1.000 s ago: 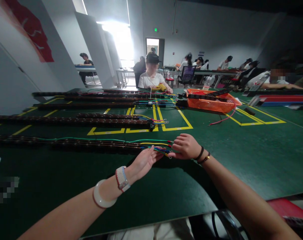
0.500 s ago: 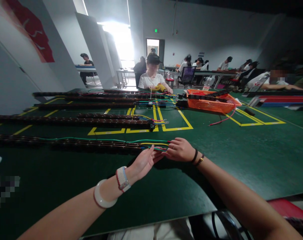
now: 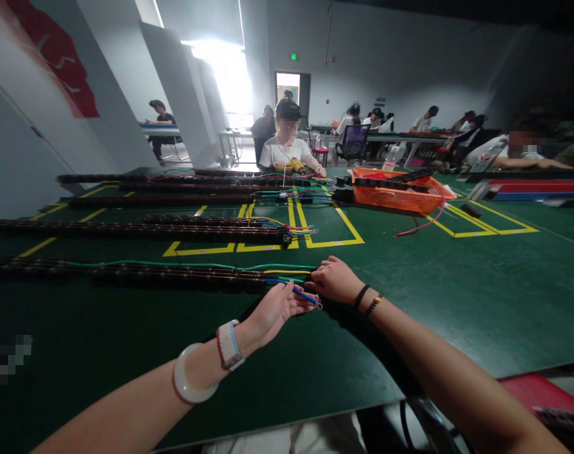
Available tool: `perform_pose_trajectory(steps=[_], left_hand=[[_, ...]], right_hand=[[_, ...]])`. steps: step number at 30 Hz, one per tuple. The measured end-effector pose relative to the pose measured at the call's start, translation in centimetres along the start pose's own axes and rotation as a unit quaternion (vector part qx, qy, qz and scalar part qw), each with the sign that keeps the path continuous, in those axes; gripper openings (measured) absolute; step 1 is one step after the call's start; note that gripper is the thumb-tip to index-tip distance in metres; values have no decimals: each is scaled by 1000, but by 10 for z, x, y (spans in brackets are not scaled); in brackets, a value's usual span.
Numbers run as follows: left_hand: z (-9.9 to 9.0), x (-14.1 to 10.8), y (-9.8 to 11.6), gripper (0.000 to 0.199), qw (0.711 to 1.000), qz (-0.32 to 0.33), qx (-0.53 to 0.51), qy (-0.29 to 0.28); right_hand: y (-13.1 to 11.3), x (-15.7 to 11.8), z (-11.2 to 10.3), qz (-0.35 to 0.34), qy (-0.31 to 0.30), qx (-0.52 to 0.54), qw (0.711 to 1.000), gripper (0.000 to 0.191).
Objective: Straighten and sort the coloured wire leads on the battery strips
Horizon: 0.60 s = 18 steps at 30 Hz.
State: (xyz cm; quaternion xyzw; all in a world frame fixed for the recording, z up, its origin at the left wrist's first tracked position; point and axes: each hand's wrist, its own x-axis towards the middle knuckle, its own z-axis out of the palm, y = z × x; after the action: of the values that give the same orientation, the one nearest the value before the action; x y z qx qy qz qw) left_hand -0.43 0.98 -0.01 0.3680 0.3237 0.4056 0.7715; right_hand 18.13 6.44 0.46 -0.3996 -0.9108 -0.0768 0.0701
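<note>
Wire [image 3: 304, 294], blue and ring-tipped, slants right, toward the surface's [image 3: 325, 366] near side, across the left hand [image 3: 272, 312], thumb pinning it to outstretched fingers. The right hand [image 3: 337, 281] curls just beyond its tip at a yellow wire's [image 3: 284, 272] end; its grip cannot be told.

A hand could slide over the green table [image 3: 457, 284] to the right of the right hand [image 3: 337, 279]. On the left, long black strips [image 3: 173, 275] block the way. Farther back, an orange basket [image 3: 400, 200] gets in the way too.
</note>
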Motion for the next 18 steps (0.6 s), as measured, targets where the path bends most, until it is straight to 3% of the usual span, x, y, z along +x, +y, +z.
perform_pose_trajectory(steps=[4, 8, 14, 18], left_hand=[[-1, 1, 0, 22, 1000, -4, -3, 0], [-1, 1, -1, 21, 1000, 3, -18, 8], [-1, 2, -3, 17, 999, -5, -30, 24], [-1, 3, -3, 19, 999, -10, -37, 31]], right_hand=[[1, 0, -2, 23, 3, -18, 1000, 43], [7, -6, -17, 13, 77, 16, 997, 50], [2, -16, -37, -222, 156, 2, 963, 50], [-12, -13, -30, -285, 159, -28, 945, 44]])
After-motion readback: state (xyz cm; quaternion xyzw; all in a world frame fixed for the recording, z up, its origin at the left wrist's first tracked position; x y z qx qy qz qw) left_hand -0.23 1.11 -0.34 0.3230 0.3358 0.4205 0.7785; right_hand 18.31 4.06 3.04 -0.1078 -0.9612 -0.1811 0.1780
